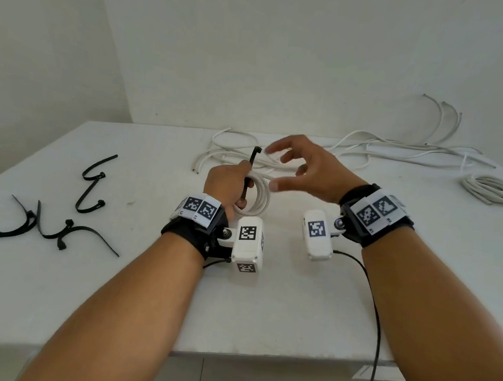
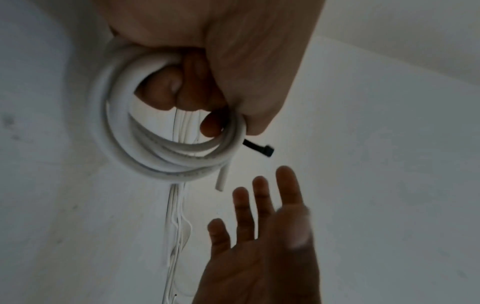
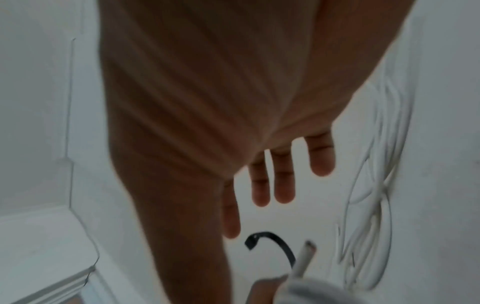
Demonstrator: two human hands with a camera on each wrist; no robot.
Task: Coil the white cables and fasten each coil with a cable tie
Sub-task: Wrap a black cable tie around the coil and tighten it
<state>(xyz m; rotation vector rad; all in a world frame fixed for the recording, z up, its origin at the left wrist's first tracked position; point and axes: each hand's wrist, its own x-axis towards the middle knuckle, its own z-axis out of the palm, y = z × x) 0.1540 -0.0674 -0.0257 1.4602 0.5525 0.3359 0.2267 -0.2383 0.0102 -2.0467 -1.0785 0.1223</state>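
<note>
My left hand [image 1: 232,185] grips a small coil of white cable [image 1: 258,197] together with a black cable tie [image 1: 251,168], whose head sticks up above the fist. In the left wrist view the coil [image 2: 155,152] hangs from the curled fingers [image 2: 213,125], a loose cable end points away, and the tie's head [image 2: 262,149] pokes out beside the thumb. My right hand [image 1: 296,167] hovers just right of the tie, fingers spread and holding nothing. The right wrist view shows the straight fingers [image 3: 283,181] above the curved tie [image 3: 272,242].
Loose white cables [image 1: 357,148] sprawl across the back of the white table [image 1: 140,287]. A finished coil [image 1: 489,187] lies at the far right. Several black cable ties [image 1: 55,216] lie at the left. A wall stands close behind.
</note>
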